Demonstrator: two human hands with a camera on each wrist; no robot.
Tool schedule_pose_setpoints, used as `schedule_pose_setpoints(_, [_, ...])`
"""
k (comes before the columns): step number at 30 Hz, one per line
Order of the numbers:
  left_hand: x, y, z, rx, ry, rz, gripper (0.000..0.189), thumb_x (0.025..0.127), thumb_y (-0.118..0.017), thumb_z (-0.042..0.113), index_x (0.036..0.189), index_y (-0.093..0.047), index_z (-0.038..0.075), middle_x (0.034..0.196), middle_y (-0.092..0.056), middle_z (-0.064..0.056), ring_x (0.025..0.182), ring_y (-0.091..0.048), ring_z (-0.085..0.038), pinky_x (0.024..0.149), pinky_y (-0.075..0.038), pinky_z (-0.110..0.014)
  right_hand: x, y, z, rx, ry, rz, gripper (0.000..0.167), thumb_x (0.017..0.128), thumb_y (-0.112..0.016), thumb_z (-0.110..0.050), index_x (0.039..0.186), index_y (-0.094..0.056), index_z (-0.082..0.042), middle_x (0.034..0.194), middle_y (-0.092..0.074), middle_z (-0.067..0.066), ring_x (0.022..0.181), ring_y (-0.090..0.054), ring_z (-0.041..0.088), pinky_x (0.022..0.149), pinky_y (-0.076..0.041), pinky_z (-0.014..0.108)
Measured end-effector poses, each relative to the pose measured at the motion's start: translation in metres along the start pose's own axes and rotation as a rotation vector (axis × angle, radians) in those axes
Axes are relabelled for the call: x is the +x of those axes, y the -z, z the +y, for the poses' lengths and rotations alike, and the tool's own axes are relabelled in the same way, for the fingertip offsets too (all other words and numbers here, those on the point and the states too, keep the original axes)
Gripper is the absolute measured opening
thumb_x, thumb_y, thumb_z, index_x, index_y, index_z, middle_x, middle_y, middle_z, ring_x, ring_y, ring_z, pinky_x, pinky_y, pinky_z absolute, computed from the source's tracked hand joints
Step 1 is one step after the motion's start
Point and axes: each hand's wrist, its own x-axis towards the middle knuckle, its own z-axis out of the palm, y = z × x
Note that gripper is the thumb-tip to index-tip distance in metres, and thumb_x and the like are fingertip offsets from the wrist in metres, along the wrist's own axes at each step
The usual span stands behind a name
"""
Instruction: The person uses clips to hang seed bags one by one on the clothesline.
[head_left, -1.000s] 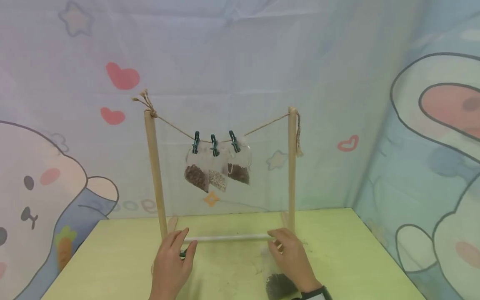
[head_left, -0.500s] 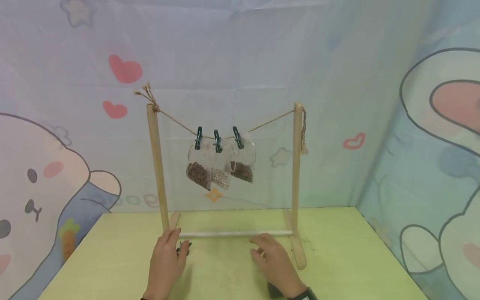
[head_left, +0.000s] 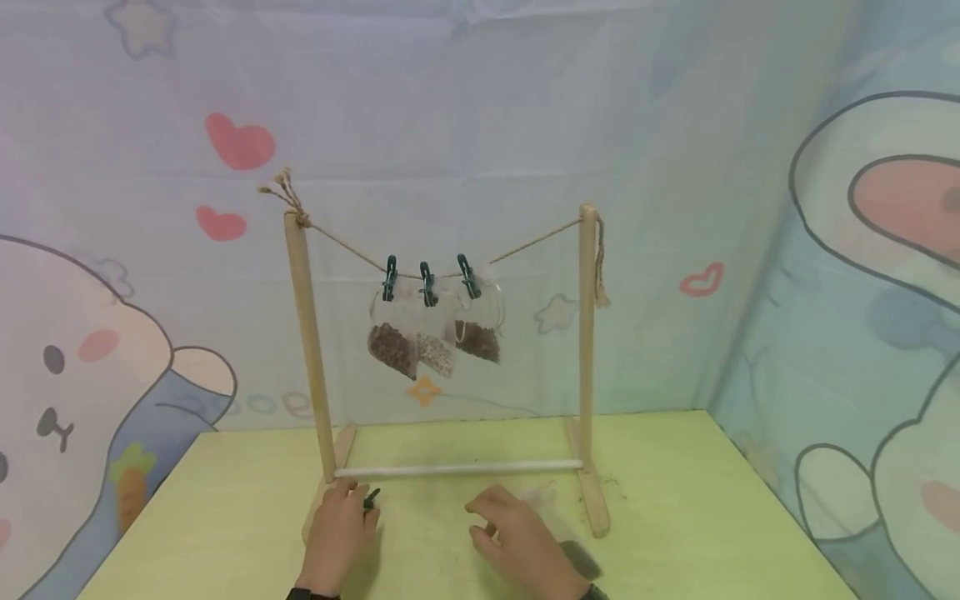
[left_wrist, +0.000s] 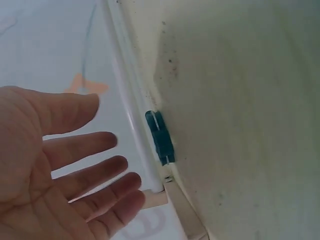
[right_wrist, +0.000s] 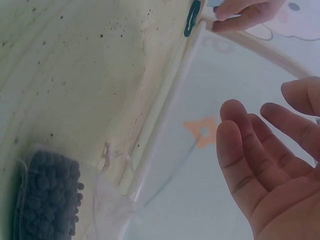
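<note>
My left hand (head_left: 335, 532) hovers low beside a dark green clip (head_left: 371, 498) lying on the table, its fingers loosely extended and holding nothing. In the left wrist view the clip (left_wrist: 160, 139) rests just in front of the white rod, apart from the fingers. My right hand (head_left: 516, 537) is over the middle of the table, fingers relaxed and bent, with nothing between them. Behind its wrist lies a clear drawstring bag (head_left: 582, 560), partly covered by the hand. The right wrist view shows dark round beads (right_wrist: 50, 195) filling the bag's bottom.
A wooden stand with a left post (head_left: 309, 350) and a right post (head_left: 587, 342) carries a sagging twine line (head_left: 536, 245). Three clear bags hang from it by green clips (head_left: 428, 285). A white rod (head_left: 457, 469) joins the feet. A printed cloth (head_left: 645, 167) stands behind.
My right hand has moved left, away from the bag of dark beads, uncovering more of it. The left hand has stayed near the loose clip, drawing slightly back. The head view has shifted a little.
</note>
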Motion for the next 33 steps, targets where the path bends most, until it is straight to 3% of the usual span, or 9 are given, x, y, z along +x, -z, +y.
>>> schedule_pose_setpoints(8, [0.004,-0.008,-0.002,0.007,0.041,-0.11,0.032,0.085,-0.08,0.009,0.106,-0.072,-0.013,0.117,-0.064,-0.031,0.105,-0.063,-0.048,0.084,-0.056,-0.058,0.001,0.0,-0.001,0.022,-0.012,-0.068,0.019,0.096,-0.067,0.001,0.114,-0.072,0.0,0.11,-0.065,0.006,0.078,-0.063,0.002,0.068,-0.056,0.018])
schedule_pose_setpoints(13, [0.003,-0.006,0.0,-0.029,0.047,-0.141,0.017,0.083,-0.079,0.006,0.087,-0.071,-0.008,0.1,-0.064,-0.024,0.088,-0.063,-0.036,0.075,-0.056,-0.05,0.002,-0.001,0.001,0.028,0.002,-0.07,0.019,0.096,-0.067,0.001,0.114,-0.072,0.0,0.109,-0.065,0.007,0.078,-0.063,0.001,0.068,-0.054,0.016])
schedule_pose_setpoints(18, [0.003,-0.007,0.0,-0.068,0.024,-0.137,0.016,0.076,-0.078,-0.006,0.07,-0.066,0.002,0.078,-0.056,-0.008,0.072,-0.054,-0.022,0.063,-0.05,-0.037,0.003,-0.002,0.005,0.045,0.003,-0.086,0.018,0.096,-0.066,0.001,0.113,-0.072,-0.001,0.107,-0.066,0.007,0.078,-0.063,0.001,0.067,-0.054,0.015])
schedule_pose_setpoints(24, [0.005,-0.012,-0.002,-0.109,-0.011,-0.088,0.024,0.074,-0.076,-0.009,0.062,-0.062,0.006,0.071,-0.053,-0.003,0.068,-0.051,-0.016,0.059,-0.046,-0.032,0.004,-0.003,0.011,0.055,0.007,-0.086,0.017,0.096,-0.067,0.0,0.112,-0.073,-0.001,0.107,-0.067,0.008,0.077,-0.063,0.0,0.067,-0.054,0.016])
schedule_pose_setpoints(28, [0.008,-0.004,0.01,-0.232,-0.048,-0.069,0.025,0.079,-0.079,-0.003,0.065,-0.063,0.011,0.08,-0.058,-0.002,0.069,-0.05,-0.013,0.058,-0.044,-0.026,0.007,-0.002,0.016,0.069,-0.024,-0.044,0.017,0.096,-0.068,-0.002,0.111,-0.073,-0.001,0.107,-0.069,0.009,0.076,-0.062,0.0,0.065,-0.054,0.017])
schedule_pose_setpoints(33, [0.009,0.015,0.043,-0.409,-0.101,0.004,0.026,0.083,-0.084,0.005,0.071,-0.065,0.017,0.091,-0.06,0.001,0.079,-0.056,-0.013,0.066,-0.048,-0.024,0.012,0.006,0.016,0.166,-0.095,0.043,0.017,0.099,-0.067,-0.007,0.114,-0.074,-0.003,0.11,-0.072,0.011,0.08,-0.064,0.004,0.066,-0.056,0.021])
